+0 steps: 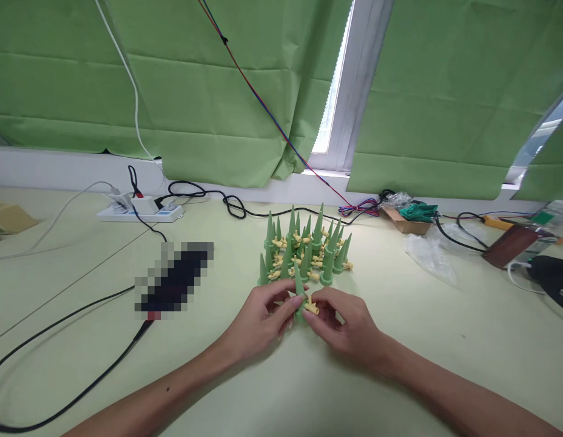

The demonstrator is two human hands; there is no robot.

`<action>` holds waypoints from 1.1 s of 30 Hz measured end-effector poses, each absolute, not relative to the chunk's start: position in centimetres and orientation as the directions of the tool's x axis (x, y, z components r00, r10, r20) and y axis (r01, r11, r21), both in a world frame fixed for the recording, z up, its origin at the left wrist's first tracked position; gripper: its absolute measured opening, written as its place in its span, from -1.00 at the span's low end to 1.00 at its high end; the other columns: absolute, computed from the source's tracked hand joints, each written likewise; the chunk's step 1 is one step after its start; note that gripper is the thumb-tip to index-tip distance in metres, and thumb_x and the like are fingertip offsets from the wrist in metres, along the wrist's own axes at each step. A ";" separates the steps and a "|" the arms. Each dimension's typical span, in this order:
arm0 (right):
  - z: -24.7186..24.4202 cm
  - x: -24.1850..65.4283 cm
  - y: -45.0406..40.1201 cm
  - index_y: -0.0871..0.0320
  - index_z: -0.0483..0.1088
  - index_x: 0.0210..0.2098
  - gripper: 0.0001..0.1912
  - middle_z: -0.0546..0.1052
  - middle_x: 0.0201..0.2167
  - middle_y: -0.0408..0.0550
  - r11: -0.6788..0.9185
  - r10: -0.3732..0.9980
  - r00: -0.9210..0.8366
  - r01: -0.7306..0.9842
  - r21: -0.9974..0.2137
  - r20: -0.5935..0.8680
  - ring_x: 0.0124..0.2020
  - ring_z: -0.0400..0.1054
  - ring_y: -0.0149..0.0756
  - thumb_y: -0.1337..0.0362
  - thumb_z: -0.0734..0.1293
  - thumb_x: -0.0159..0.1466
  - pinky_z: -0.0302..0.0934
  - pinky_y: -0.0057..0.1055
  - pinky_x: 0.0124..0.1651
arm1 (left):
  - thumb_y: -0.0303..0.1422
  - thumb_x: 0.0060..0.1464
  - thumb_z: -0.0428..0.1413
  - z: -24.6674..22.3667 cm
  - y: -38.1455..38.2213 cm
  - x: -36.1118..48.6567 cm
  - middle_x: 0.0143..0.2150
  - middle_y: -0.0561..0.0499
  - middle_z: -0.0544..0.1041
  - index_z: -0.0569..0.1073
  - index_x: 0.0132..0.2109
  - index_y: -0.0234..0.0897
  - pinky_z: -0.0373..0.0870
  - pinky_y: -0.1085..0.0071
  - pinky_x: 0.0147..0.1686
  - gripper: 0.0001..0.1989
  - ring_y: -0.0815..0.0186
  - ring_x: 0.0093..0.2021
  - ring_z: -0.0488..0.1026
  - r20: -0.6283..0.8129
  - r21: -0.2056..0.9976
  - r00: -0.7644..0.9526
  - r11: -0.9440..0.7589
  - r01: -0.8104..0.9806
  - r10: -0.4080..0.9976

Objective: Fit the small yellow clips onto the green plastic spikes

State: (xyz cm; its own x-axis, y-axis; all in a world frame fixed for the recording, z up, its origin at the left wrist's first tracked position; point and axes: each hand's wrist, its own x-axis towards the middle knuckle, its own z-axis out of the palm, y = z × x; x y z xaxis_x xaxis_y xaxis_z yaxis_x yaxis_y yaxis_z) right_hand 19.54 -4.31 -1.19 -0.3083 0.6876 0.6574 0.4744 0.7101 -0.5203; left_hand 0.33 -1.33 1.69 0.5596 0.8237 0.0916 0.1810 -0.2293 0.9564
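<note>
Near the middle of the table, my left hand (270,312) is closed around a green cone-shaped piece (299,283), which stands upright with its tip showing above the fingers. My right hand (347,321) pinches a small pale-yellow tube-like fitting (312,308) against the cone's side. Whether the fitting is joined to the cone I cannot tell, as fingers cover the contact. Just behind both hands stands a cluster of several similar green cones (327,267) with yellow fittings (313,275) at their sides.
On the left lies a pixelated dark device (179,279) with a black cable. A white power strip (142,211) is at the back left. At the back right are a small cardboard box (406,221), clear plastic bags (429,258) and a reddish-brown bottle (509,246). Green curtains (218,91) hang behind.
</note>
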 end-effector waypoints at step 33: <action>-1.5 18.6 -4.5 0.13 0.20 -0.39 -0.83 0.31 -0.55 -0.20 0.732 0.565 -0.459 0.662 -0.161 0.685 -0.58 0.13 -0.44 0.38 0.18 0.36 -0.13 -0.44 -0.53 | -0.10 0.28 -0.02 1.5 -1.3 0.6 -0.54 0.13 0.32 0.32 -0.38 -0.30 0.23 0.48 -0.56 -0.62 0.43 -0.59 0.28 0.036 0.969 0.587 -0.172 0.178 0.809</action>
